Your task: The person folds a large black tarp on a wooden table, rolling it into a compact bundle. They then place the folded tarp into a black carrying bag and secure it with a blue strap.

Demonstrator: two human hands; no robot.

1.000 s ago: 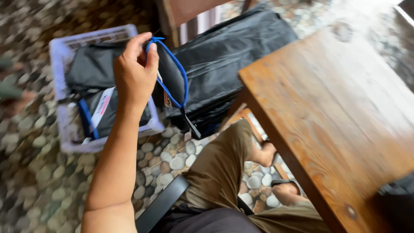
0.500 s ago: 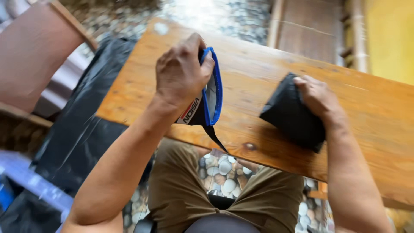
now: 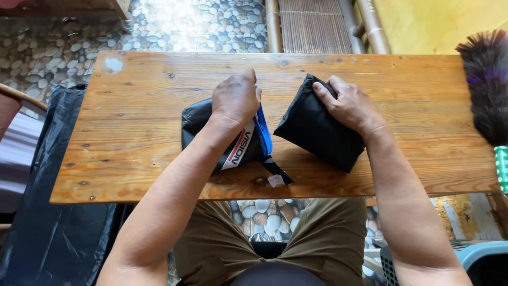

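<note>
A wooden table point(image 3: 137, 111) stands in front of me. My left hand point(image 3: 235, 98) grips a black pouch with blue trim and a white label point(image 3: 241, 145), which rests on the table near its front edge. A short black strap with a white tag point(image 3: 276, 177) hangs from it over the edge. My right hand point(image 3: 346, 103) presses down on a folded black fabric bundle point(image 3: 317, 132) lying just right of the pouch.
A dark feather duster point(image 3: 487, 85) with a green striped handle lies at the table's right end. A black plastic bag point(image 3: 47, 222) hangs at the left. Pebble floor lies beyond, a bamboo bench point(image 3: 317, 26) at the far side, a grey-blue basket point(image 3: 476, 257) at lower right.
My left hand has carried the blue-trimmed pouch from the white basket on the floor over to the table and set it down. My right hand stays on the black bundle.
</note>
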